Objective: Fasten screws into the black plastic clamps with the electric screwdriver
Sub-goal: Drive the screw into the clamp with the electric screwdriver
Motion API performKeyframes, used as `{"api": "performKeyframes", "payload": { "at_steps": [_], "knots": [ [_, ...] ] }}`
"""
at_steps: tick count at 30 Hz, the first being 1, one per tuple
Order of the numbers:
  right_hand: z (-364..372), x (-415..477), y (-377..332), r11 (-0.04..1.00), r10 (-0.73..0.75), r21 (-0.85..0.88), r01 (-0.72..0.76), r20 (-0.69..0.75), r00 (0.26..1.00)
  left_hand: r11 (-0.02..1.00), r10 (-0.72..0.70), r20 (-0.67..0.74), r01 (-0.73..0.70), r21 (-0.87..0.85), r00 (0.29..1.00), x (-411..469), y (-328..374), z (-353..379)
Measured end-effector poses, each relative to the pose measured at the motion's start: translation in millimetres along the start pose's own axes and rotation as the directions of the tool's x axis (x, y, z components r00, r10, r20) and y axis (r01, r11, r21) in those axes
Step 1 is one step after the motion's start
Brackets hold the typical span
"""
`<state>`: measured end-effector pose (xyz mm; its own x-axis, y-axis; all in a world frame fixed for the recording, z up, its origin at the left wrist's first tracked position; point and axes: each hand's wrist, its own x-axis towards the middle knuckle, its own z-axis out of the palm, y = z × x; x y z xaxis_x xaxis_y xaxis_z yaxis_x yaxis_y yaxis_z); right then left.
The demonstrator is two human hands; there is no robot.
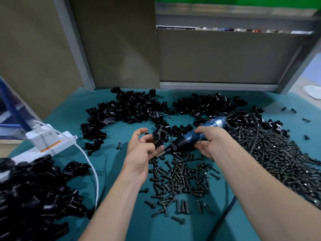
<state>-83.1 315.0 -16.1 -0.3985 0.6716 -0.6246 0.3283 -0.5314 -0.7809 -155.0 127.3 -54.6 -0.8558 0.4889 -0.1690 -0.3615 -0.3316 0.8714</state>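
Head view: left hand [139, 150] curled round one clamp [159, 137], held above the middle of the table [69, 110], index finger raised clear. Just right of it, right hand [211, 143] wrapped round the blue screwdriver [190, 138], bit aimed left at the clamp's underside, contact not clear. Loose screws [182, 180] heaped over the near and right side, more clamps [132, 108] piled along the far edge and at the near left corner, white power strip [43, 141] by the left edge.

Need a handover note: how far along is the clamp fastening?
Possibly done: the near-left clamp pile, unconfirmed. In hand: left hand holds one clamp, right hand grips the electric screwdriver at it. Left: the far clamp heap and loose screws.
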Motion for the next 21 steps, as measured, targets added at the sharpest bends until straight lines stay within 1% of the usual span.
{"api": "performKeyframes", "payload": {
  "at_steps": [2,4,6,8,10,12,14,16,18,21],
  "knots": [
    [-5,-4,2,0.997,0.001,0.078,-0.002,0.011,1.000,0.999,-0.013,-0.009,0.012,-0.052,1.000,1,1,-1],
    [-11,-6,3,0.976,0.005,0.216,-0.015,0.048,0.999,0.991,-0.053,0.013,0.054,-0.122,0.999,0,1,-3],
    [-18,-6,2,0.928,0.015,0.370,-0.049,0.095,0.995,0.979,-0.086,0.043,0.092,-0.183,0.995,-2,2,-3],
    [-22,-5,0,0.870,0.006,0.490,-0.055,0.101,0.995,0.978,-0.108,0.032,0.112,-0.176,0.994,-4,2,-1],
    [-22,-4,0,0.819,-0.059,0.574,-0.017,0.114,0.992,0.980,-0.124,0.001,0.122,-0.155,0.992,-3,1,1],
    [-21,-2,1,0.783,-0.145,0.620,0.034,0.130,0.981,0.986,-0.111,-0.025,0.107,-0.127,0.993,-1,0,1],
    [-19,-1,-3,0.741,-0.212,0.669,0.061,0.146,0.966,0.998,-0.061,-0.076,0.059,-0.027,0.995,2,-1,0],
    [-17,-1,-11,0.679,-0.247,0.733,0.052,0.161,0.956,0.988,0.026,-0.135,-0.004,0.155,0.991,4,-2,-2],
    [-14,-2,-17,0.635,-0.274,0.770,0.065,0.146,0.951,0.939,0.121,-0.192,-0.050,0.340,0.974,6,-4,-3],
    [-8,-4,-14,0.634,-0.344,0.758,0.151,0.101,0.934,0.833,0.237,-0.265,-0.056,0.550,0.935,6,-9,1]
  ]
}}
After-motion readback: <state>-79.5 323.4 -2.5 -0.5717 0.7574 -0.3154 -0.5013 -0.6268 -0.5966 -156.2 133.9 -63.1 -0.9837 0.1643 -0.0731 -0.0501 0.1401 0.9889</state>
